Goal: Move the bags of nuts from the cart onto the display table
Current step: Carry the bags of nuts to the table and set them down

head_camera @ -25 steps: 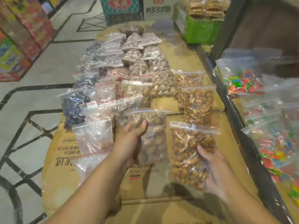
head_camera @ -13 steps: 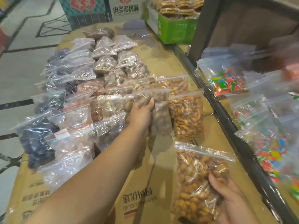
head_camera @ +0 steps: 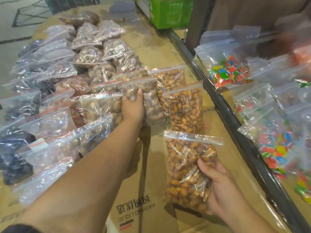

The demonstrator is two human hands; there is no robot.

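My left hand [head_camera: 133,107] reaches forward and grips a clear zip bag of brown nuts [head_camera: 149,100], which rests among the rows of bags on the cardboard-covered display table [head_camera: 134,190]. My right hand [head_camera: 217,182] holds a zip bag of golden-orange nuts [head_camera: 186,167] by its lower right side, just above the cardboard near me. Two similar orange-nut bags [head_camera: 186,108] lie beyond it on the table. Several bags of dark and pale goods [head_camera: 50,118] fill the table's left side.
A dark metal rail [head_camera: 223,106] runs diagonally along the table's right edge. Beyond it lie several bags of colourful candy [head_camera: 230,71]. A green box [head_camera: 168,12] stands at the back. Bare cardboard shows between my arms. Tiled floor [head_camera: 13,19] lies at the far left.
My left hand has carried the brown-nut bag forward and up the table into the row. My right hand with the orange-nut bag has stayed near me. The view has shifted forward.
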